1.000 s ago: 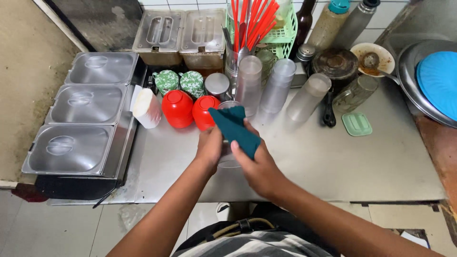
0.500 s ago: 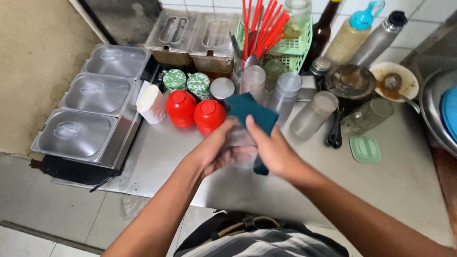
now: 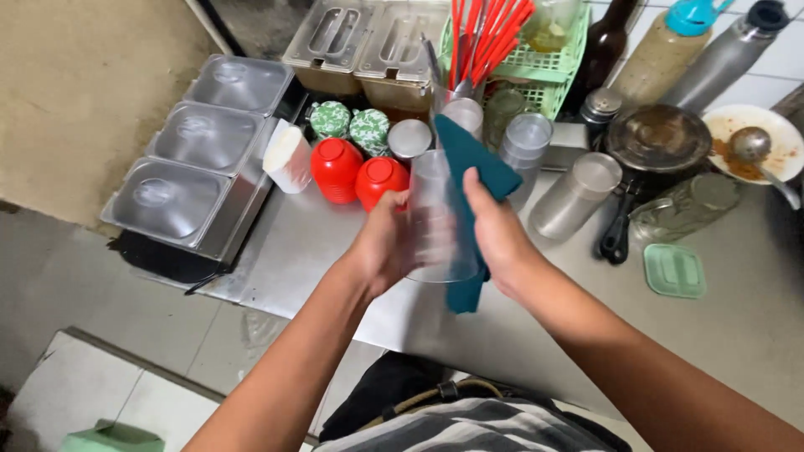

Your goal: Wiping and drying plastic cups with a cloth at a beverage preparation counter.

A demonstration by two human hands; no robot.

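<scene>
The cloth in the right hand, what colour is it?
Dark teal, plain; the cloth shows best in the head view.

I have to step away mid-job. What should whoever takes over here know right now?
Left hand: holds the clear cup above the counter.
Right hand: presses the teal cloth against the cup's side.
More clear cups stand behind, beside the red cups.
Done: cup lifted, cloth on it.
Left: wiping looks unfinished; the cup is not set down.

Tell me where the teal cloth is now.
In the head view, the teal cloth is at centre, pressed by the right hand against the clear cup held by the left hand.
</scene>
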